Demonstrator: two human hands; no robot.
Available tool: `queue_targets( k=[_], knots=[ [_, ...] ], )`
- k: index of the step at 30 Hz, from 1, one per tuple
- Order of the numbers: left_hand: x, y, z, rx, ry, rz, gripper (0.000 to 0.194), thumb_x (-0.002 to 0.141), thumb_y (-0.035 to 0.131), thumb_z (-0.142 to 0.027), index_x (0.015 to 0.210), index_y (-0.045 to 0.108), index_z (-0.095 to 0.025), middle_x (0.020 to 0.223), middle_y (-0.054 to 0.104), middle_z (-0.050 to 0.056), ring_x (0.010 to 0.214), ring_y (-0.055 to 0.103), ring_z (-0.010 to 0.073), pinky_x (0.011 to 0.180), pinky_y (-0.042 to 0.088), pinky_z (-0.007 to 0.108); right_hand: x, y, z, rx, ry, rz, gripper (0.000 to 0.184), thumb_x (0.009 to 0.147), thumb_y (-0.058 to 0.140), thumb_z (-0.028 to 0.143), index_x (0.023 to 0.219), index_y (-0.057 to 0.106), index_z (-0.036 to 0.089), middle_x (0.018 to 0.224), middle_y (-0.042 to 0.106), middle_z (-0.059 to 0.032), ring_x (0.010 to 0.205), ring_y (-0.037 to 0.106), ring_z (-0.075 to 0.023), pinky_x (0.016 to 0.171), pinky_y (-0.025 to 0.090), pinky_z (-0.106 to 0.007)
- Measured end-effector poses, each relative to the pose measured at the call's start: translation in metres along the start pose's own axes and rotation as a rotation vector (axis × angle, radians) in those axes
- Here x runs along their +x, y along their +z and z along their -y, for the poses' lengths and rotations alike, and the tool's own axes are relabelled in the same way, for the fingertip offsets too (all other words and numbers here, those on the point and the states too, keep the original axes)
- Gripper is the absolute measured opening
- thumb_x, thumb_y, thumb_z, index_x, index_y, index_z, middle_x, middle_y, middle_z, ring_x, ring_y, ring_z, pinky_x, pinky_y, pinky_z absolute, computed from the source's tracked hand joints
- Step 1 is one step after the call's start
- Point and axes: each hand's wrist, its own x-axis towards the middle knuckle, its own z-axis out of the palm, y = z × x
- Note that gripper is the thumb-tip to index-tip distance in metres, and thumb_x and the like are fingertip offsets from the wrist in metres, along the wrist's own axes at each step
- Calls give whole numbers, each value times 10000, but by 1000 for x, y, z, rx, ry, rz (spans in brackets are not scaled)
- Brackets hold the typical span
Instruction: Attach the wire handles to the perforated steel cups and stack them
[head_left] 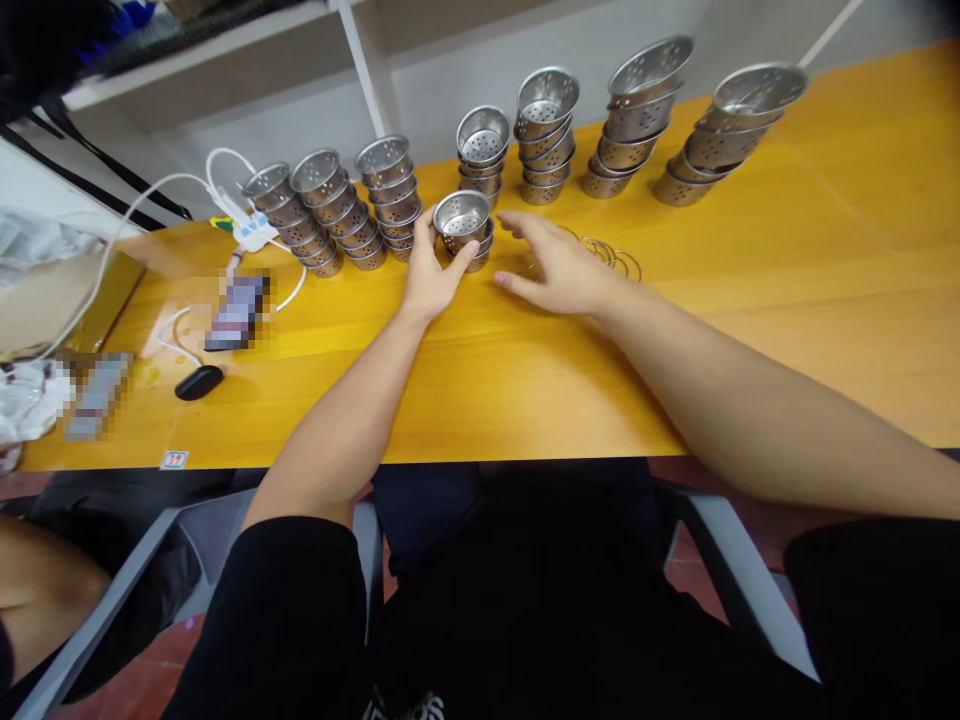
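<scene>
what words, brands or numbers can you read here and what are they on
"3", plus an unclear digit: sticker at the front edge of the table.
Phone and grey slab: pixelated, unreadable.
White print on black cloth: cut off, unreadable.
Metal cups: none visible.

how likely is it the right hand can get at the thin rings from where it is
Probably yes: the right hand looks open and empty, and the thin rings lie on the table close beside it, nothing seen standing between. It would likely need to draw back.
</scene>
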Motion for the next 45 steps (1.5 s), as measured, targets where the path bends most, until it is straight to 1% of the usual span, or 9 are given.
queue_targets(
  k=[6,10,14,20,25,32,38,42,45],
  knots=[
    [1,3,9,-102,-59,1,1162,974,780,-1128,1779,432,-364,1913,632,230,1818,672,417,1525,567,667,1,3,19,91,10,39,1183,1105,844,839,2068,436,287,1816,745,-214,1606,763,-559,1428,598,-812],
    [0,1,12,-96,-41,40,1173,950,832,-1117,1768,476,-356,1881,681,227,1753,734,411,1489,624,664,-1,1,19,70,-15,30,1094,1120,819,829,2033,524,304,1798,741,-208,1545,782,-541,1419,605,-782],
    [-1,1,10,-97,-34,85,1138,1011,714,-1140,1800,521,-343,1948,641,227,1814,693,425,1508,618,660,-2,-1,20,26,-27,21,976,1142,806,757,1992,609,320,1758,758,-197,1566,747,-552,1458,542,-807],
    [-1,-3,-3,-57,20,116,1077,1159,537,-1053,2010,301,-436,2055,543,162,1916,609,374,1568,563,622,-3,-3,19,-6,-18,18,900,1149,824,757,1955,674,384,1669,787,-171,1532,748,-559,1416,564,-827],
    [-2,-4,2,-32,55,119,957,1171,609,-996,1867,596,-340,1984,641,174,1906,615,392,1608,508,657,-3,-2,18,-2,-38,25,843,1150,830,705,1924,722,387,1601,778,-175,1485,759,-536,1408,579,-811],
    [-2,-7,3,-31,51,124,978,1139,701,-992,1857,621,-334,1984,654,184,1888,635,399,1583,544,663,-4,2,14,26,-32,13,802,1156,833,683,1905,743,412,1576,768,-174,1482,751,-530,1432,553,-831],
    [-4,-8,2,8,40,110,947,1155,752,-902,1894,577,-336,2030,590,179,1949,540,408,1646,443,645,-4,4,12,-2,-21,31,846,1176,820,660,1962,671,388,1635,743,-181,1529,745,-528,1439,563,-826],
    [-7,-7,5,84,22,81,852,1247,636,-708,1978,393,-345,2109,439,157,2020,408,381,1692,347,609,-6,4,13,-18,-21,94,1039,1180,793,696,2092,436,351,1786,670,-204,1544,750,-547,1402,599,-819],
    [-8,-12,-4,175,4,55,767,1269,598,-585,1963,372,-348,2089,441,149,2013,408,363,1696,338,557,-5,1,13,-43,-11,38,1010,1210,722,739,2080,427,319,1820,652,-220,1504,772,-553,1396,604,-798]
  ],
)
